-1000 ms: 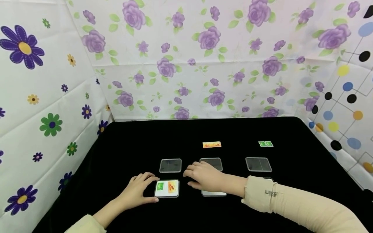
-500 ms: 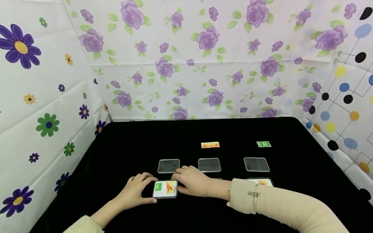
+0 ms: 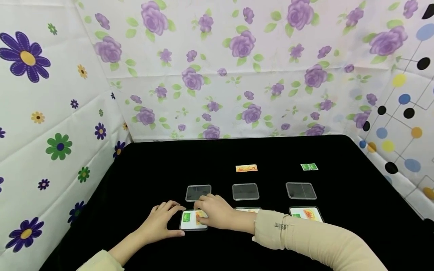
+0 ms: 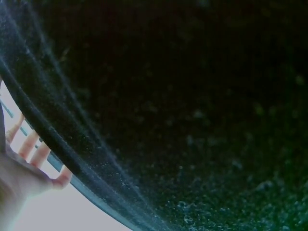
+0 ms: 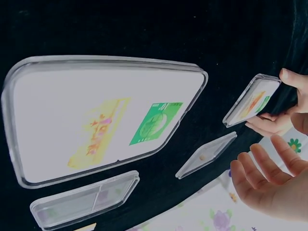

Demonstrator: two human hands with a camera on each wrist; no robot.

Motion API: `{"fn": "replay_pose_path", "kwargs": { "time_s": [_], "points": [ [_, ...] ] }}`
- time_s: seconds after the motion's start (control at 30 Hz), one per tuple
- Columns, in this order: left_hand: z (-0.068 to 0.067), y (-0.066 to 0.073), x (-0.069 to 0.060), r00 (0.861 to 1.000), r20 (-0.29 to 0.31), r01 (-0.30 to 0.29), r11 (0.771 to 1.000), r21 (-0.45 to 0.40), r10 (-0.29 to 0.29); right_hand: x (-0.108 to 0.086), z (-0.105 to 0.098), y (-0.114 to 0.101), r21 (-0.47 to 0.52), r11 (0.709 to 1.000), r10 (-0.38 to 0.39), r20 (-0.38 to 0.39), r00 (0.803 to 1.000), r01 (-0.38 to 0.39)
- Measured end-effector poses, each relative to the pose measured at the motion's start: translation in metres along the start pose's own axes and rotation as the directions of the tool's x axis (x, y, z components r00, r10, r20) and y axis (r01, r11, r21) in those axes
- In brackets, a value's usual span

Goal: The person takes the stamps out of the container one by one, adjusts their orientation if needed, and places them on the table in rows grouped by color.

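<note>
White-backed case (image 3: pixel 189 226) is seen in the head view just past 6 o'clock in frame, set flat on black cloth (image 3: pixel 162 165) between both hands. Green picture (image 3: pixel 187 217) is shown in its 9 o'clock half, orange picture (image 3: pixel 201 213) toward 3 o'clock, partly covered by the right hand (image 3: pixel 216 213). The left hand (image 3: pixel 158 224) is placed at 9 o'clock of the case, fingers extended, thumb and fingertips spread around the two left corners. Right fingers are bent over the 3 o'clock side; whether anything is pinched cannot be told. Left cover (image 3: pixel 198 193), clear, is laid at 12 o'clock of the case. Middle case (image 3: pixel 249 210) and right case (image 3: pixel 306 213) are lined up at 3 o'clock, part-hidden by a cream sleeve (image 3: pixel 305 230); each is topped at 12 o'clock by its own clear cover, middle cover (image 3: pixel 245 192) and right cover (image 3: pixel 301 191). Beyond these, orange strip (image 3: pixel 246 168) and green pair (image 3: pixel 309 167) are laid.

Left wrist view: mostly filled by a dark blur; left hand is caught at 8 o'clock, fingers spread.

Right wrist view: white-backed case is seen near 3 o'clock, left thumb and fingers at its end. Right hand is shown at 4 o'clock, fingers loosely curved and parted; contact is unclear. Another case (image 5: pixel 53 115) is seen large at 9 o'clock.
</note>
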State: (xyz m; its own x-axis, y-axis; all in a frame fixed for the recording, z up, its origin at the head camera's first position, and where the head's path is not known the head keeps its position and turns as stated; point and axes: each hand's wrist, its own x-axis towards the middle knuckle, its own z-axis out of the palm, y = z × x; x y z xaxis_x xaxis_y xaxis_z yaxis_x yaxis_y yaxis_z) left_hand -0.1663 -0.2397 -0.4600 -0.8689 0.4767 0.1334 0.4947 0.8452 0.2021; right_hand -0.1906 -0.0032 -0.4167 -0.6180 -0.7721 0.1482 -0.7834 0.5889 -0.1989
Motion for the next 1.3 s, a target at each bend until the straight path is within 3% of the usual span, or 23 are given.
{"fn": "replay_pose_path", "kwargs": {
  "time_s": [0.4, 0.7, 1.3],
  "points": [
    [-0.001, -0.003, -0.004, 1.000, -0.025, 0.009, 1.000, 0.015, -0.009, 0.015, 0.010, -0.012, -0.019, 1.000, -0.007, 0.007, 1.000, 0.007],
    [0.002, 0.001, -0.002, 1.000, -0.013, 0.001, 0.999, -0.036, -0.002, 0.018, 0.021, -0.023, -0.057, 0.997, 0.058, 0.016, 0.998, -0.057],
    [0.004, 0.001, -0.001, 0.999, -0.033, -0.005, 1.000, -0.029, 0.004, 0.019, 0.033, -0.026, -0.101, 0.989, 0.105, 0.007, 0.994, -0.104]
  ]
}}
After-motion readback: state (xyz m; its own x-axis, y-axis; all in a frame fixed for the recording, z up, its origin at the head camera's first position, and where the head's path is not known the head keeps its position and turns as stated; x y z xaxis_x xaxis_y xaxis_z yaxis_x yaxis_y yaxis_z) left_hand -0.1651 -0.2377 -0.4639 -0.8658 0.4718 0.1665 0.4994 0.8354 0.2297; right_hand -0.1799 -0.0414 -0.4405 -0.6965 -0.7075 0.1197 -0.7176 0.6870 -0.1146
